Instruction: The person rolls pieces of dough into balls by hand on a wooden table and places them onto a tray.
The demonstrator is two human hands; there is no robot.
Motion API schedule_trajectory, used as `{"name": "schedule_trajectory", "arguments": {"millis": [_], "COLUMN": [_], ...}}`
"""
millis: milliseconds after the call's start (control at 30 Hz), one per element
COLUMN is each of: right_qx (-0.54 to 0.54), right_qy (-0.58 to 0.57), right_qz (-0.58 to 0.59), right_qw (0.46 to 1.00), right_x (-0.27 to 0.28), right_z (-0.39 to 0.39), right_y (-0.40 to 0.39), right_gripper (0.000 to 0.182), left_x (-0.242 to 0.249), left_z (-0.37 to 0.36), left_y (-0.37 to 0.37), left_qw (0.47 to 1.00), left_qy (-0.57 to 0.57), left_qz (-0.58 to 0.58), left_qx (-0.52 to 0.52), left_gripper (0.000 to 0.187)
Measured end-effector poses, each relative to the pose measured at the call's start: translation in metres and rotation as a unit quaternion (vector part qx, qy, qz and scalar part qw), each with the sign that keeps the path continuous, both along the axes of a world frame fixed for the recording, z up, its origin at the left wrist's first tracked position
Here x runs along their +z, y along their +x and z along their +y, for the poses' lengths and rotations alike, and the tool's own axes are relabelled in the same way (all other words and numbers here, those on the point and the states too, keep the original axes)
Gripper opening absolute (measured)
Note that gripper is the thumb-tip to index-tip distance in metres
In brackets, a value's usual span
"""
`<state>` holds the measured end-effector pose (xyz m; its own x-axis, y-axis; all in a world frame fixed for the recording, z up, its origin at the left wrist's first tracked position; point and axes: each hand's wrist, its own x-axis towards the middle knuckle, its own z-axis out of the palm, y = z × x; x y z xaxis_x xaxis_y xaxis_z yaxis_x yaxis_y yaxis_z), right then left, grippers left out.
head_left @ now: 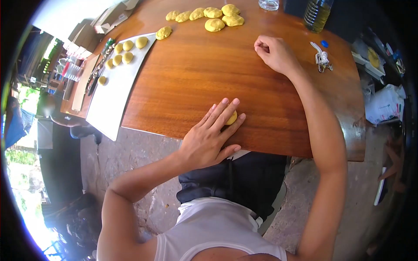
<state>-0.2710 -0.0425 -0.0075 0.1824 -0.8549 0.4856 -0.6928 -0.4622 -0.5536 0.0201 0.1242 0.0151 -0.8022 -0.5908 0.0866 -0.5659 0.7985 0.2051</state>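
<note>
My left hand point(212, 135) lies flat at the near edge of the wooden table, its fingers stretched out and slightly apart. Under those fingers is a small yellow dough ball point(232, 118), partly hidden by them. Farther off to the right, my right hand point(274, 54) is curled into a loose fist over the tabletop, and no object shows in it. Rough yellow dough lumps point(213, 25) sit in a group beyond it, with one separate lump point(163, 32) by the tray. On the white tray point(114, 98) to the left are several smooth dough balls point(127, 57).
The wooden table point(187, 78) has a bottle of yellowish liquid point(318, 15) and a clear glass point(268, 4) at the back. A white cord with keys point(322, 58) and a blue cap point(324, 43) lie right. Cardboard boxes point(85, 39) stand left; a white plastic bag point(385, 104) is beyond the right edge.
</note>
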Motion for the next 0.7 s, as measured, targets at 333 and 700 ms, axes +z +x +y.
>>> {"name": "schedule_trajectory", "arguments": {"millis": [333, 700], "right_qx": [-0.037, -0.009], "right_qy": [0.018, 0.037], "right_qz": [0.025, -0.025], "right_qw": [0.999, 0.999], "right_x": [0.006, 0.006], "right_z": [0.006, 0.000], "right_y": [0.002, -0.004], "right_gripper": [0.012, 0.013], "left_x": [0.008, 0.034], "left_z": [-0.035, -0.078], "left_y": [-0.021, 0.025], "left_qw": [0.992, 0.906], "left_qy": [0.033, -0.003], "left_qz": [0.115, 0.378], "left_qx": [-0.028, 0.193], "left_gripper": [0.064, 0.046]}}
